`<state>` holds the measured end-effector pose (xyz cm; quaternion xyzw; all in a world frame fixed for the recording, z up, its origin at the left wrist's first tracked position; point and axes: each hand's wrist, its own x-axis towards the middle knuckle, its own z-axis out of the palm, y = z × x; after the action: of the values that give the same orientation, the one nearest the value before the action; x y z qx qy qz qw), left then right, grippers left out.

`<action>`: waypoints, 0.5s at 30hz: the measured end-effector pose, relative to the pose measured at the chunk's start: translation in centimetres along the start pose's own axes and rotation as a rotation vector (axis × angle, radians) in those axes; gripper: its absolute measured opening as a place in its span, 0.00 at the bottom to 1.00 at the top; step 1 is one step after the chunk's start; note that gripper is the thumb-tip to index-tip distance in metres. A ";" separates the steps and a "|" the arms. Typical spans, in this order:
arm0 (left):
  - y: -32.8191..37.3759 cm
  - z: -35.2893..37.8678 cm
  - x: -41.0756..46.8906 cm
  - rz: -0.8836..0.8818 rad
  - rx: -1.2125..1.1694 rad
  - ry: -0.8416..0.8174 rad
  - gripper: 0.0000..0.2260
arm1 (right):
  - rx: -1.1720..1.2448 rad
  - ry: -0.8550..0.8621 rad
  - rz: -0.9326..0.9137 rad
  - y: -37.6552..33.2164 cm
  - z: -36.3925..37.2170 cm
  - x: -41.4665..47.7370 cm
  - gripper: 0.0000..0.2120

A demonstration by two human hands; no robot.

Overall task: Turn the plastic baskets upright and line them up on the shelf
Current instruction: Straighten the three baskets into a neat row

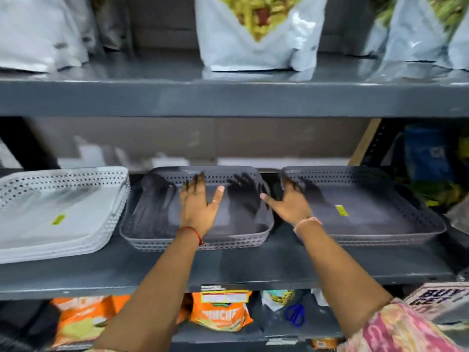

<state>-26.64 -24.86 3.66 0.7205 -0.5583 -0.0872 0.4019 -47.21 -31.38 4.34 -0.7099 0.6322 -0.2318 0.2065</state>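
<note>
Three stacks of shallow perforated plastic baskets stand upright in a row on the middle shelf (228, 273). A white stack (58, 214) is at the left, a grey stack (157, 214) in the middle and another grey stack (368, 214) at the right. My left hand (200, 201) hovers flat over the middle stack with fingers spread. My right hand (289, 201) is over the gap between the two grey stacks, fingers apart. Neither hand holds anything.
The shelf above carries large silver snack bags (258, 34). Below are orange snack packets (218, 311) and blue scissors (295, 313). Blue and green packages (431, 168) crowd the right end of the middle shelf. A dark upright post (28, 146) stands at the back left.
</note>
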 end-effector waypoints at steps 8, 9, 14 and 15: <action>-11.1 -9.2 3.8 -0.155 0.475 0.034 0.35 | 0.030 -0.010 0.168 -1.1 1.9 1.0 0.47; -12.2 -10.1 4.0 -0.218 0.470 0.015 0.38 | 0.069 -0.001 0.192 -1.2 2.0 1.1 0.47; -15.2 -12.1 5.1 -0.441 0.319 -0.097 0.45 | 0.160 0.004 0.290 -1.2 1.9 1.8 0.38; -15.4 -12.2 5.5 -0.467 0.269 -0.130 0.44 | 0.143 0.011 0.295 -1.1 1.8 1.9 0.34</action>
<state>-6.35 -22.94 3.09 0.8695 -0.4083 -0.1486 0.2349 -45.06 -33.15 3.67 -0.5915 0.7127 -0.2472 0.2849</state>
